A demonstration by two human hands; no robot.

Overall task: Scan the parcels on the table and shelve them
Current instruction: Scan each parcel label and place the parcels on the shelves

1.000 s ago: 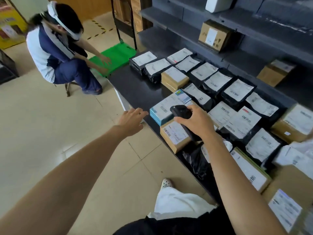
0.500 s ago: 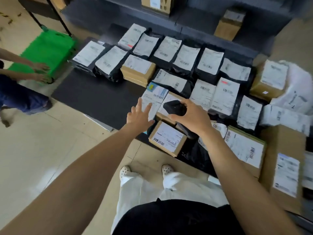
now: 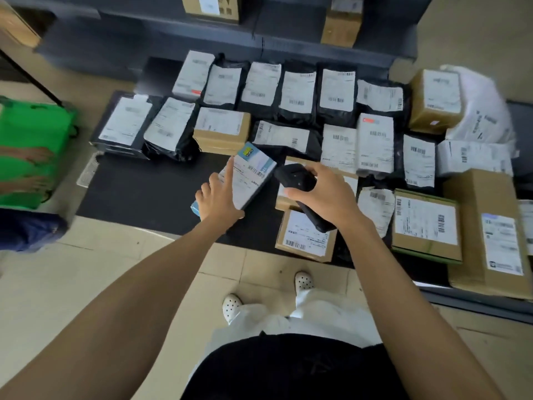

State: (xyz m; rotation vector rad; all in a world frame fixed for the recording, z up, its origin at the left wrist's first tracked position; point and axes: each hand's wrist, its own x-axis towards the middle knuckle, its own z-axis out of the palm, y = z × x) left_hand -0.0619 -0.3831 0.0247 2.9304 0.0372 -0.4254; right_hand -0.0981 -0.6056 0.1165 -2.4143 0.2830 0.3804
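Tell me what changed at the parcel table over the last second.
The left hand reached forward from the table edge onto the blue-edged box; its straight fingers now rest on the label. The box itself has not visibly moved. The right hand kept its grip on the black scanner, just right of that box. The other parcels on the table lie as before.

Under the fingers of the left hand (image 3: 219, 199) we see a smooth, faintly glossy card box (image 3: 259, 163) with a white paper label (image 3: 245, 184); fingers of the right hand (image 3: 326, 197) wrap a matt black plastic scanner (image 3: 295, 177). Just below them sits a brown cardboard parcel (image 3: 301, 241); beyond the fingertips, crinkled glossy black plastic mailers (image 3: 295, 93). Left of the fingers, the table (image 3: 150, 192) shows a matt black top.
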